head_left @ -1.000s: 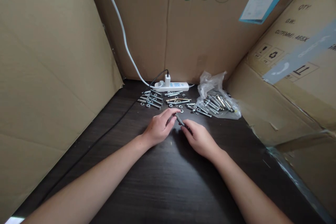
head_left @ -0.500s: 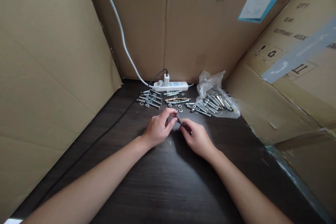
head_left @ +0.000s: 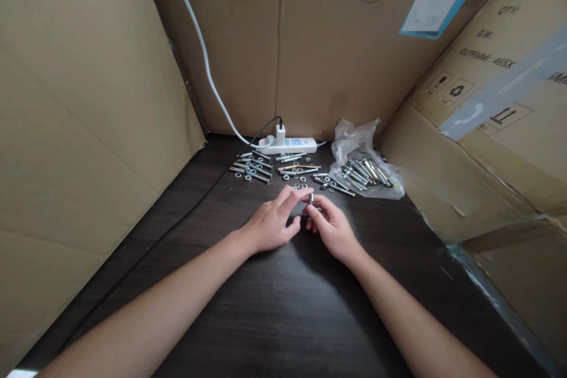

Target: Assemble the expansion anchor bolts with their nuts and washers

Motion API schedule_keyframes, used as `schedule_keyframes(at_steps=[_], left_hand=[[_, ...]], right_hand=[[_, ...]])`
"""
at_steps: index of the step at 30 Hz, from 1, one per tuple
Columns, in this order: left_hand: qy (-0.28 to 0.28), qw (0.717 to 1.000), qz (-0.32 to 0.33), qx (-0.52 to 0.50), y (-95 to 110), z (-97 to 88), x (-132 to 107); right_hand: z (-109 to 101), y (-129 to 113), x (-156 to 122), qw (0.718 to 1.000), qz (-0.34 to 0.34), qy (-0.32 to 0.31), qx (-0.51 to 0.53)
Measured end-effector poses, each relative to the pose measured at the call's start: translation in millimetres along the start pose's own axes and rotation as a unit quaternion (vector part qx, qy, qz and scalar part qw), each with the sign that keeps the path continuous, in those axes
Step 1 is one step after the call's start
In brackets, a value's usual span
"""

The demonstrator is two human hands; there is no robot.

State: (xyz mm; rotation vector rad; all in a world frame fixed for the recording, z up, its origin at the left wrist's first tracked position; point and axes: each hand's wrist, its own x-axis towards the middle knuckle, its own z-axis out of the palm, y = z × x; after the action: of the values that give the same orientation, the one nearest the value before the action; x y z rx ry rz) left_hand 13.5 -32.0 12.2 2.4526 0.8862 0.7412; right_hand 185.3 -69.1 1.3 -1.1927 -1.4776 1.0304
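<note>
Flanking hands (head_left: 305,221): bolts (head_left: 252,170), bag (head_left: 365,168).

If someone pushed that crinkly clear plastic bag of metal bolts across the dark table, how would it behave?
The crinkly clear plastic bag looks thin and floppy, so its loose top would probably buckle. The silvery metal bolts piled inside likely make it heavy for its size, and they might shift or spill out, since several already lie outside on the dark wooden table.

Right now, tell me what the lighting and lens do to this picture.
Head view: soft light leaves a pale sheen on the dark table; wide-angle lens bends the cardboard boxes outward at the edges; the bolt between left hand and right hand is small and slightly blurred; the plastic bag glints.
</note>
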Motion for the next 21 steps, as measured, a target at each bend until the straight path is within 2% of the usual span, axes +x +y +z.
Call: schedule_keyframes(at_steps=[2,4,7,10,14,17,21], left_hand=[[0.015,1.000,-0.019,0.018,-5.4,-0.8,2.2],[0.055,0.996,-0.053,0.047,-14.2,-0.1,5.8],[0.075,0.988,-0.092,0.094,-26.8,4.0,12.3],[0.058,0.985,-0.079,0.143,-30.3,9.2,20.1],[0.027,0.980,-0.049,0.192,-24.3,13.2,31.7],[-0.007,0.979,-0.020,0.202,-21.4,15.2,36.9],[-0.023,0.979,-0.022,0.201,-22.9,17.9,38.0]], right_hand=[[-3.3,2.3,1.5,0.999,-0.005,0.018,-0.028],[-7.9,5.0,3.5,0.997,-0.008,0.044,-0.061],[-14.5,9.6,6.9,0.993,-0.013,0.080,-0.090],[-17.8,13.2,9.3,0.991,-0.013,0.102,-0.090],[-17.8,14.1,10.1,0.991,-0.019,0.094,-0.098],[-17.1,12.1,9.9,0.991,-0.028,0.086,-0.095],[-16.8,8.5,9.5,0.992,-0.033,0.086,-0.088]])
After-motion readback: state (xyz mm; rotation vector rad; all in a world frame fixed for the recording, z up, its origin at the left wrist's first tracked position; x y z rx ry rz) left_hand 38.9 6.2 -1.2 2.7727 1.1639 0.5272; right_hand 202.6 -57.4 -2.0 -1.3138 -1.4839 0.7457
